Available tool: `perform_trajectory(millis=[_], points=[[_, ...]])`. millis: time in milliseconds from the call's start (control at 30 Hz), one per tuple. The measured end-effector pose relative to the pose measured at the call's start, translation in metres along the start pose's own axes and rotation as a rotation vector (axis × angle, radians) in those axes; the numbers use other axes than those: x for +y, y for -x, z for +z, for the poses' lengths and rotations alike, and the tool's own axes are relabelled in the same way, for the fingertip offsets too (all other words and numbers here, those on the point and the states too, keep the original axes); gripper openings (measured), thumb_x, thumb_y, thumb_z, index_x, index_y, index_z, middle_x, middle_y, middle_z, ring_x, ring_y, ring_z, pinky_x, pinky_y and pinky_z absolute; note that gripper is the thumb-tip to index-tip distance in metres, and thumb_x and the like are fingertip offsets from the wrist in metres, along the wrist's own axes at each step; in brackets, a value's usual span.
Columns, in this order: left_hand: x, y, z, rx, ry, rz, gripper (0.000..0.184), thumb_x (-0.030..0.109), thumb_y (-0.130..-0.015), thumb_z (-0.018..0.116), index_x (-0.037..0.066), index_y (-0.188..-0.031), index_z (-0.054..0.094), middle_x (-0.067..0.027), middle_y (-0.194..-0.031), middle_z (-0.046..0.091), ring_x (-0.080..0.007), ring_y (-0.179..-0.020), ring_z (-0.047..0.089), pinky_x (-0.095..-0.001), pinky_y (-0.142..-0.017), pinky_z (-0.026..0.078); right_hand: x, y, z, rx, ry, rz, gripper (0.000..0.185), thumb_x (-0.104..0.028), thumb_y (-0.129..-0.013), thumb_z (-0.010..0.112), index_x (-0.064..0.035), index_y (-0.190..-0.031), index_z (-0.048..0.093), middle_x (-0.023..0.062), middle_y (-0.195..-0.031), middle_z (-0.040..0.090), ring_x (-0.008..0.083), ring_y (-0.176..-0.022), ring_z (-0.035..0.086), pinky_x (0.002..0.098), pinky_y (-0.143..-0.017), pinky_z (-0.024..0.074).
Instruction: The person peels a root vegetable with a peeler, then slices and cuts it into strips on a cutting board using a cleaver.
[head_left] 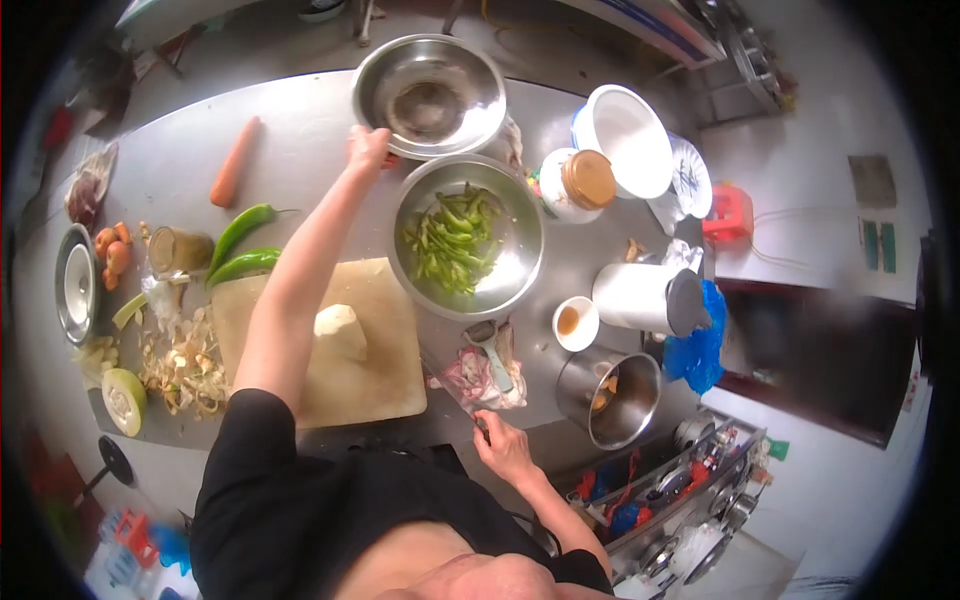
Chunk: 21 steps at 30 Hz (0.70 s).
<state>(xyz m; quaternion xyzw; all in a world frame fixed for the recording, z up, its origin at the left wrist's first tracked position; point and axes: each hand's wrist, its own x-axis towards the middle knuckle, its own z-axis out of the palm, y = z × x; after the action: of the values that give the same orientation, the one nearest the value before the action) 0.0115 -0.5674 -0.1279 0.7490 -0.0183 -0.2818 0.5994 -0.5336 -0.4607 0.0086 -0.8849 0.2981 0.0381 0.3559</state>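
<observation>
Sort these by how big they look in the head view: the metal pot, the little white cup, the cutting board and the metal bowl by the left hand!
Largest to smallest:
1. Cutting board, though partly covered
2. Metal bowl by the left hand
3. Metal pot
4. Little white cup

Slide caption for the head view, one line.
Left hand at the rim of a steel bowl, right hand holding a knife, green slices in a second bowl.

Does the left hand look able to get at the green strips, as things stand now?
Likely yes: the green strips lie in an uncovered bowl near the left hand, which seems to touch another bowl and may need to free its grip first.
</observation>
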Motion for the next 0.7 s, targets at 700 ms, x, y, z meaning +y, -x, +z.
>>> perform_trajectory(millis=[700], points=[[-0.086,0.31,-0.247,0.101,-0.558,0.46,0.022,0.002,-0.091,0.059,0.004,-0.112,0.065,-0.0142,-0.096,0.069,-0.026,-0.082,0.069,-0.0361,-0.069,0.054,-0.023,-0.023,0.027,-0.195,0.078,-0.335,0.035,-0.007,-0.093,0.059,-0.0004,-0.127,0.055,0.019,-0.096,0.069,0.0385,-0.08,0.069,0.0486,-0.068,0.0564]])
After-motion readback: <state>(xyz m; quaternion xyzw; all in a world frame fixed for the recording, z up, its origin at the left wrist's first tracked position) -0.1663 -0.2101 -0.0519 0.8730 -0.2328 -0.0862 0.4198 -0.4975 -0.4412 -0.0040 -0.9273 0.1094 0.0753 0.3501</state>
